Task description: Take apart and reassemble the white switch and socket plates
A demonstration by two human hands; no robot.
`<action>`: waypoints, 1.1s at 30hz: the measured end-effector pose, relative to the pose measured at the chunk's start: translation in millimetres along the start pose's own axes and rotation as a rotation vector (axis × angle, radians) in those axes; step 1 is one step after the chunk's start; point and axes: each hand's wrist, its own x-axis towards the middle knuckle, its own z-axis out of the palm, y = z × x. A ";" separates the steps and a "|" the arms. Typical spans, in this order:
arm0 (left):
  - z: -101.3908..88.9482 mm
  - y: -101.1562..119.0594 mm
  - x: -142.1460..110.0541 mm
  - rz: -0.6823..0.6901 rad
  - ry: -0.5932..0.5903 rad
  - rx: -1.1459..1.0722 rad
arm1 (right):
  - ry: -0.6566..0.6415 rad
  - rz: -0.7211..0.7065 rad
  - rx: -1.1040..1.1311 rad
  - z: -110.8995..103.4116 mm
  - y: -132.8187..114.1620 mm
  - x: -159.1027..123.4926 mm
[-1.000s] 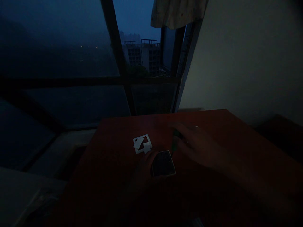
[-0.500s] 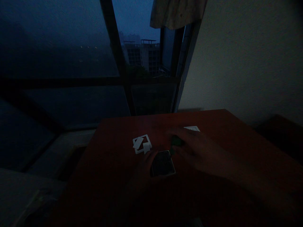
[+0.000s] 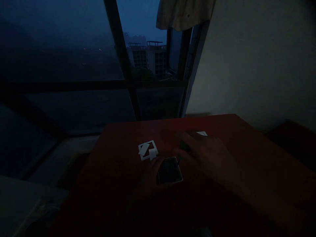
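My left hand (image 3: 153,176) is closed round the left side of a dark square box with a pale rim (image 3: 170,169), held at the table's middle. In my right hand (image 3: 206,153) is a screwdriver with a green handle (image 3: 184,145). The fingers wrap round the handle, and its thin dark shaft slants down to the box's upper right edge. Dim light hides whether the tip touches a screw. Just beyond my left hand lies a white square frame (image 3: 154,144), with two small white plates (image 3: 144,149) resting across it.
Behind my right hand, a white piece (image 3: 202,133) lies partly covered on the reddish-brown table (image 3: 118,148). A dark-framed window (image 3: 130,85) stands past the far edge, with a pale wall (image 3: 247,65) on the right. The room is very dark.
My right hand's fingers have curled and turned about the green handle, and the hand has shifted slightly right. My left hand and the box stay nearly where they were.
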 end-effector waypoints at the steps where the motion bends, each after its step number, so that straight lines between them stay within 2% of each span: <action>1: -0.1 0.2 -0.1 -0.007 0.001 -0.001 | 0.001 0.014 -0.011 0.3 -0.8 0.1; 7: 1.2 -2.0 -0.2 0.015 -0.002 -0.016 | -0.014 -0.167 0.309 -4.9 -1.1 -6.8; 14: 1.7 -2.4 0.3 0.008 -0.002 0.004 | 0.046 0.089 -0.021 4.8 -5.1 -1.6; 16: 0.8 -1.3 -0.2 -0.002 -0.002 0.003 | 0.041 0.033 0.087 3.7 -4.7 -3.1; 18: 0.2 -0.5 -0.7 0.006 -0.004 -0.002 | 0.021 -0.080 0.254 1.1 -2.9 -5.8; 20: 0.2 -0.4 -0.7 0.010 -0.007 0.000 | 0.009 -0.143 0.322 0.3 -0.8 -7.4; 22: 1.1 -1.3 -0.5 0.010 0.006 0.011 | 0.027 -0.099 0.232 3.0 0.3 -6.5; 25: 2.5 -3.3 -0.3 0.022 0.014 0.017 | 0.072 0.065 -0.024 9.7 -1.0 -2.7; 27: 2.6 -3.8 -0.3 0.019 0.004 0.008 | 0.078 0.113 -0.086 10.9 -2.4 -1.4; 33: 0.3 -1.1 0.2 0.003 -0.014 -0.011 | 0.029 -0.118 0.290 0.6 -0.1 -7.4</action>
